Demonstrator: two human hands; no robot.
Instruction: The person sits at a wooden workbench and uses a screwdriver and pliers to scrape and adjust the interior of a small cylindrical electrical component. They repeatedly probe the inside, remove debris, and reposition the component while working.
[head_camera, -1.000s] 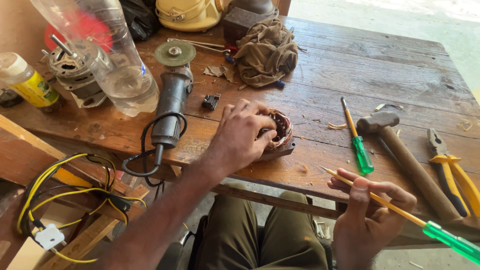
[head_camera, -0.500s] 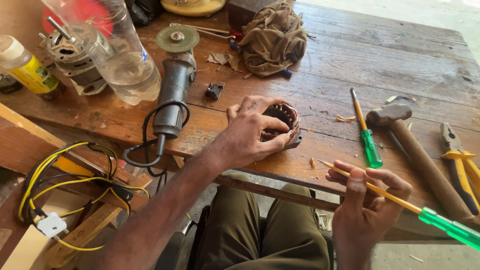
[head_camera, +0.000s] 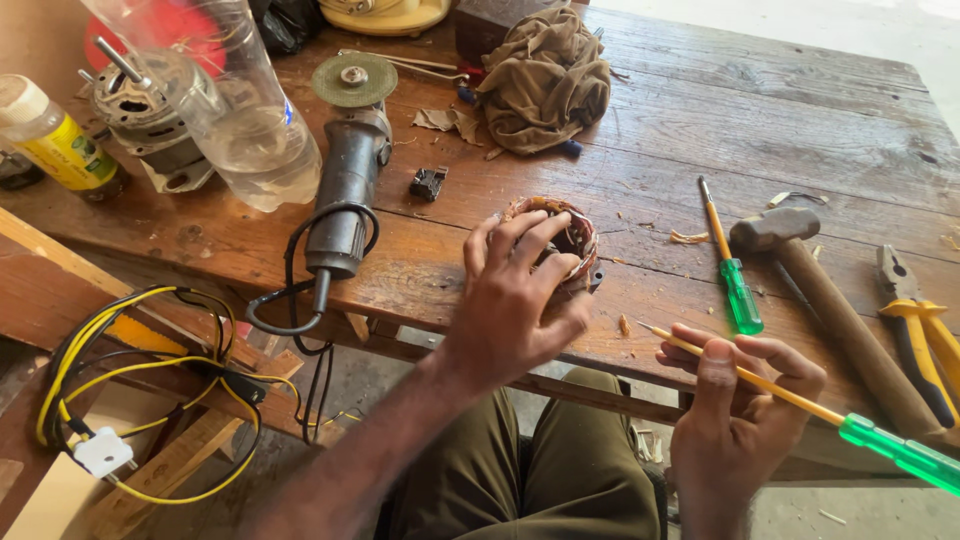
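Observation:
My left hand (head_camera: 515, 300) grips a round motor stator with copper windings (head_camera: 568, 228) that rests on the wooden workbench (head_camera: 680, 130), fingers curled over its near side. My right hand (head_camera: 738, 415) is held off the bench's front edge and is closed around a long screwdriver with a yellow shaft and green handle (head_camera: 880, 442), its tip pointing left toward the stator. Most of the stator is hidden under my fingers.
A second green-handled screwdriver (head_camera: 732, 272), a hammer (head_camera: 815, 295) and yellow-handled pliers (head_camera: 915, 320) lie to the right. An angle grinder (head_camera: 345, 190), plastic bottles (head_camera: 240, 110), a small motor (head_camera: 145, 110), a brown rag (head_camera: 545, 75) and a black part (head_camera: 428, 183) sit left and behind. Yellow wires (head_camera: 110, 400) hang below.
The view has shifted slightly. My left hand has regripped the stator, fingers spreading over its top. My right hand with the screwdriver stays near the bench edge.

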